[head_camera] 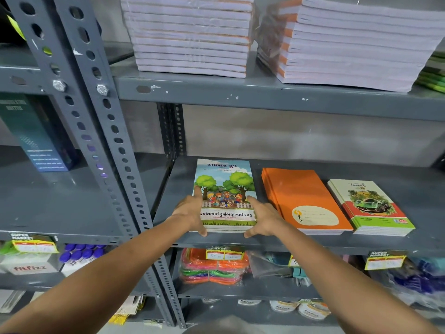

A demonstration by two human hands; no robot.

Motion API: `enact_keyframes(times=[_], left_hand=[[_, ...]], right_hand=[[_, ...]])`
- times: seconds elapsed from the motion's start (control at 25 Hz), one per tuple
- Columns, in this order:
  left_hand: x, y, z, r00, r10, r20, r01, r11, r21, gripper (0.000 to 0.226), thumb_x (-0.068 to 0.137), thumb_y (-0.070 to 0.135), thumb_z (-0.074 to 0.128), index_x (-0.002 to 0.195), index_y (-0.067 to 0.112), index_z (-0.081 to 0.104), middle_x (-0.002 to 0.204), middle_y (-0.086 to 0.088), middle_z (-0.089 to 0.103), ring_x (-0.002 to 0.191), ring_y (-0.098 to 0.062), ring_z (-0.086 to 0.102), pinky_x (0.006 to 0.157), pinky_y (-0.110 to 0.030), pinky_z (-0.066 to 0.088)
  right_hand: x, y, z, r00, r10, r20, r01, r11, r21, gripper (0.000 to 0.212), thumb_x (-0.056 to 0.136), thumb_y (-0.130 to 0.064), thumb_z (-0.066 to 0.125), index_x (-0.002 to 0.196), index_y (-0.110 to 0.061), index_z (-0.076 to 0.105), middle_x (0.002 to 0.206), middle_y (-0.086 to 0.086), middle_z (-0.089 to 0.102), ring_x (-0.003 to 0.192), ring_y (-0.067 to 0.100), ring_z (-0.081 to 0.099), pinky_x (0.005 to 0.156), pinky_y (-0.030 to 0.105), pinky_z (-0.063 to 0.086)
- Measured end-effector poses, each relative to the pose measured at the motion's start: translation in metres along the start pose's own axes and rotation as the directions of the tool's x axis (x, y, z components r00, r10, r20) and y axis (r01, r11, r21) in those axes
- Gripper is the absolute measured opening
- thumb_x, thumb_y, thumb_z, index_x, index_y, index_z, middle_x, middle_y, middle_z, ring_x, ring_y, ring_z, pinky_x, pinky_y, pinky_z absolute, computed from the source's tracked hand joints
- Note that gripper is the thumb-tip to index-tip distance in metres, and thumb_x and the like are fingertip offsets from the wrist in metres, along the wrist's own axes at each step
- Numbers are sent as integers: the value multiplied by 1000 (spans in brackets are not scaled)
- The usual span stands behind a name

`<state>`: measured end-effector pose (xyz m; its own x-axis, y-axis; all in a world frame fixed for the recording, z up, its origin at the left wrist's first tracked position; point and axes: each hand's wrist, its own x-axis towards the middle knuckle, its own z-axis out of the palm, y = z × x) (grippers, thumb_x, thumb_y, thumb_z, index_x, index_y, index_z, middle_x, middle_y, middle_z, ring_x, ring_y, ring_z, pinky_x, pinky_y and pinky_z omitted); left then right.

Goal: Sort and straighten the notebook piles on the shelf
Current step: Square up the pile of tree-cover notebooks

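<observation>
"travel" on notebook (pixel 370 208); "fitfizz" on box (pixel 30 268)

Shelf (pixel 240 239) grey painted metal, chipped; notebook covers (pixel 225 189) glossy paper; orange pile (pixel 305 198) matt.

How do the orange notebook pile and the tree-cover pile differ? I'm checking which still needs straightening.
The tree-cover pile is clasped between the left hand and right hand; the orange pile lies untouched. The tree-cover pile sits fairly square to the shelf edge; the orange pile is angled, its notebooks slightly fanned. One cover is illustrated, the other plain orange. Both lie flat on the same shelf.
</observation>
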<state>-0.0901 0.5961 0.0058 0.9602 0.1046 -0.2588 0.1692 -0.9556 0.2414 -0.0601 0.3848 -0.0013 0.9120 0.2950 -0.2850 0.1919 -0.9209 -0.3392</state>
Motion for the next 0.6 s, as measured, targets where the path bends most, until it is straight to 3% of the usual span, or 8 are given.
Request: enact_keyframes(times=[0.28, 0.44, 0.6], left_hand=[[-7, -8, 8, 998, -30, -64, 28, 999, -34, 116, 55, 31, 94, 141, 6, 21, 114, -13, 62, 108, -31, 60, 87, -39, 55], [-5, -11, 5, 1000, -20, -19, 19, 998, -65, 125, 52, 29, 95, 146, 14, 13, 116, -11, 63, 110, -31, 61, 91, -42, 54], [-8, -13, 6, 999, -2, -47, -3, 993, -115, 111, 52, 26, 95, 136, 19, 23, 108, -9, 63, 104, -30, 61, 89, -43, 54]], right_hand=[[-8, 1, 3, 999, -21, -43, 21, 1000, -6, 111, 64, -28, 88, 150, -24, 18, 129, 9, 56, 117, 28, 55, 94, 36, 46], [-6, -2, -3, 999, -49, 16, 50, 993, -106, 120, 66, -37, 86, 153, -20, 6, 121, 10, 58, 107, 26, 59, 86, 35, 50], [-5, -5, -6, 992, -92, 81, 106, 975, -193, 121, 72, -38, 82, 153, -25, -6, 120, 14, 55, 102, 28, 59, 75, 32, 45]])
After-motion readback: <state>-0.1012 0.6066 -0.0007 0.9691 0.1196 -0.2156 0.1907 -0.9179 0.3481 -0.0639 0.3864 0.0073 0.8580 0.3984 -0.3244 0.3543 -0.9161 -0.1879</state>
